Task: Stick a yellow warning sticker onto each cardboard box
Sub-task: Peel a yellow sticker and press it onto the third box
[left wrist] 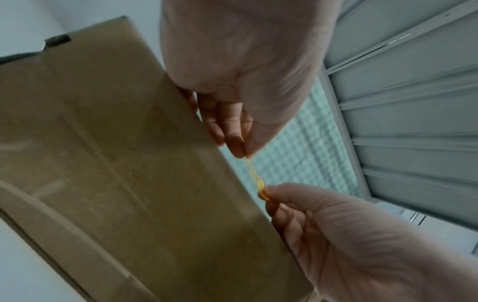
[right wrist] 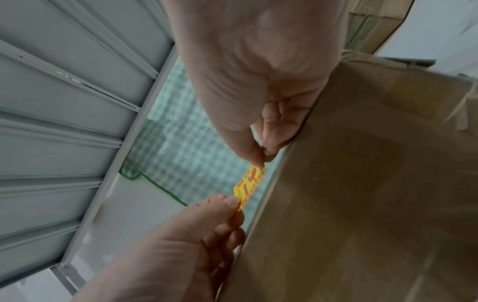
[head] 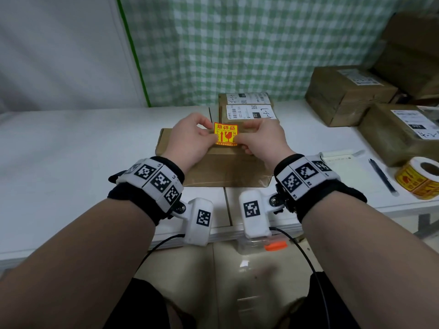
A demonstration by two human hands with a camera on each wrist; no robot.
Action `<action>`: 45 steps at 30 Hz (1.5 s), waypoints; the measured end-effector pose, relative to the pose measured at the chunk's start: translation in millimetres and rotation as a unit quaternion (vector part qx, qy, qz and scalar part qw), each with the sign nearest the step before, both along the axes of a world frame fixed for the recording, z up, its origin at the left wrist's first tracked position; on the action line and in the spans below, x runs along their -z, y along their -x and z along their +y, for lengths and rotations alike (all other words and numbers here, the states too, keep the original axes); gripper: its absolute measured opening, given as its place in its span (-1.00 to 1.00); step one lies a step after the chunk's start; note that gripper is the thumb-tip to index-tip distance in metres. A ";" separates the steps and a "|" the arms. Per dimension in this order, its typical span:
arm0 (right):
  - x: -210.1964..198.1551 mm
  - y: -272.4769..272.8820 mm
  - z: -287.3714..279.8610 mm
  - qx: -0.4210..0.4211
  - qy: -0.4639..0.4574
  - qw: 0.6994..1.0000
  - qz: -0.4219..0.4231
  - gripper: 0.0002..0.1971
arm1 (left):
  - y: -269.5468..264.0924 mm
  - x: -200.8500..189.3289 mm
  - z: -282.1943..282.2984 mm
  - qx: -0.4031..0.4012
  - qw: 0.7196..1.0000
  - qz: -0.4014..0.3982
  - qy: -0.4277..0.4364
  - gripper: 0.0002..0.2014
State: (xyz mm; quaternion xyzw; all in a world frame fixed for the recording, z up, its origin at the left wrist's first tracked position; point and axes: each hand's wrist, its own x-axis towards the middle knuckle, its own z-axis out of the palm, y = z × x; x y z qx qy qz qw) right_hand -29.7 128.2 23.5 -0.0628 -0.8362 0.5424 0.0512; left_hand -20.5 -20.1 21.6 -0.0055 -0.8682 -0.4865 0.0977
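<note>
Pinched at both side edges, yellow sticker (head: 226, 134) hangs between our left hand (head: 190, 141) and right hand (head: 260, 141), just above the flat cardboard box (head: 213, 167); uneven lowering could crease it or trap air

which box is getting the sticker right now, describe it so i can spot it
On the white table, look directly in front of the person, under the left hand and right hand pinching the yellow sticker. The flat box lies there. Unlike the other boxes behind and to the right, its visible top shows no white shipping label.
</note>
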 end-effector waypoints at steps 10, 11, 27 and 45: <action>7.1 0.1 -2.5 0.006 -0.054 0.998 0.023 -0.61 | 1.8 7.7 1.4 0.010 0.998 0.027 0.063 -0.84; 7.3 -0.3 -2.7 0.004 -0.059 0.998 0.024 -0.61 | 2.3 8.5 1.9 0.009 0.997 0.027 0.072 -0.85; 13.8 -15.0 -6.4 -0.042 -0.295 0.939 0.171 -0.52 | -1.6 10.7 2.9 0.043 0.964 0.076 0.251 -0.59; 23.9 -20.6 8.3 -0.104 -0.490 0.865 0.010 0.08 | -6.7 11.9 -14.2 0.062 0.897 -0.065 0.434 -0.29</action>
